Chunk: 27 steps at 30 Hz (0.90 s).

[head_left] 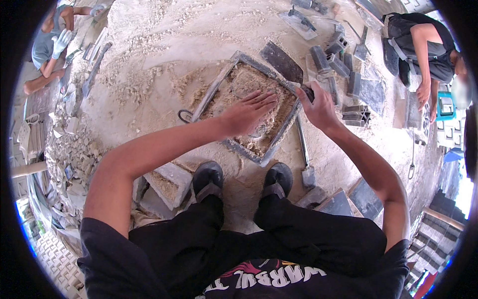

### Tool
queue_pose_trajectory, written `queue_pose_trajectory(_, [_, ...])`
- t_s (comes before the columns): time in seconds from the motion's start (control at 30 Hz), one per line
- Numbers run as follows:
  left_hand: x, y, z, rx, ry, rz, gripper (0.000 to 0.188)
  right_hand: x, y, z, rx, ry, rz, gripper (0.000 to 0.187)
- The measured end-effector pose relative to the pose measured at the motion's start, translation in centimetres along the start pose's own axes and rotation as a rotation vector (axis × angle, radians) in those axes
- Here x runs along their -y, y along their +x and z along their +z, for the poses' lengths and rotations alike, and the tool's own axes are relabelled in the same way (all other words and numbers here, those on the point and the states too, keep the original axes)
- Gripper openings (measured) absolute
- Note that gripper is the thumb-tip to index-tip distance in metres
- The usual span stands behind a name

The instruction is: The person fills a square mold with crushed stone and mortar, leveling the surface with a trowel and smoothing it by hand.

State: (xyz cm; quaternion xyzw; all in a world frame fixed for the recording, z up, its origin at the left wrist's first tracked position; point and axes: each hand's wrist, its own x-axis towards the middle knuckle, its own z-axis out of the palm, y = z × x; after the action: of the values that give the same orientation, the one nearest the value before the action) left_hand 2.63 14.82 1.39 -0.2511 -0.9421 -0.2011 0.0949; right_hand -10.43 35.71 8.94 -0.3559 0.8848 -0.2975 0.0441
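Observation:
A square grey frame (201, 102) lies on the sandy ground in front of my feet, filled with loose tan sand (264, 137). My left hand (249, 112) rests flat on that sand, fingers stretched out toward the right. At the frame's right corner, my right hand (321, 106) curls around something dark, mostly hidden in the fingers; its kind is unclear. Just beyond the frame's far right side lies a dark flat plate (283, 61). A wire loop (185, 116) sticks out at the frame's left corner.
A long-handled small spade (308, 177) lies right of the frame. Several metal blocks (354, 83) stand farther right, near a crouching person (423, 42) and a teal box (444, 107). Another person wears a white glove (61, 42) at far left. Rubble (74, 159) borders the left.

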Motion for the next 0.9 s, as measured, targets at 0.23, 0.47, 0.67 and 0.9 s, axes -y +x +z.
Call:
queue_pose_trajectory(0.23, [0.0, -4.7, -3.1, 0.121, 0.052, -0.07, 0.067, 0.7, -0.6, -0.2, 0.075, -0.006, 0.019, 0.036])
queue_pose_trajectory(0.47, [3.1, -8.0, -5.6, 0.154, 0.309, -0.167, 0.066, 0.6, -0.7, 0.3, 0.109, -0.005, -0.01, 0.036])
queue_pose_trajectory(0.67, [3.2, -7.6, -5.0, 0.166, 0.354, -0.234, 0.069, 0.6, -0.2, 0.9, 0.108, -0.014, -0.034, 0.037])
queue_pose_trajectory(0.9, [-3.4, -9.2, -4.0, 0.14, 0.093, -0.282, 0.079, 0.4, -0.7, 1.3, 0.078, -0.007, -0.135, 0.036])
